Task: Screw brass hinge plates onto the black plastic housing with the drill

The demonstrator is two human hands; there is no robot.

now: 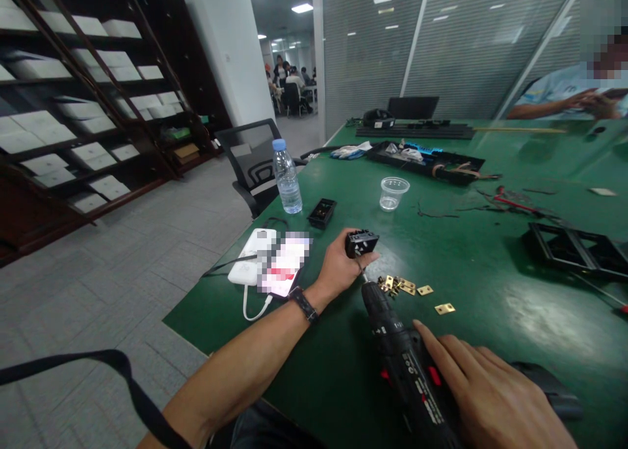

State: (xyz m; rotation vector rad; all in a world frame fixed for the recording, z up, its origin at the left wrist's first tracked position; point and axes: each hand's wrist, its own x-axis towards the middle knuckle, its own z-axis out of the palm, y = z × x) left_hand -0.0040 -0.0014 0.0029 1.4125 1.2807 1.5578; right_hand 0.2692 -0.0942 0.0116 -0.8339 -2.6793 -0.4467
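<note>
My left hand (339, 270) grips a small black plastic block (362, 243) with white marks on its face, holding it up off the table. A black cordless drill (401, 357) with red switches lies in my right hand (490, 390), which is wrapped over its handle with the index finger stretched along the body. The drill's bit points up at the underside of the block; whether it touches is hard to tell. Just right of the chuck lie several brass plates (407, 287) with holes, beside a small heap of dark screws (391, 288).
A phone (284, 266) and white power bank (252, 256) lie left on the green table (471, 239). Beyond stand a water bottle (288, 177), another black block (322, 213) and a clear cup (394, 194). Black frames (579, 249) lie right. A person (569, 95) sits across.
</note>
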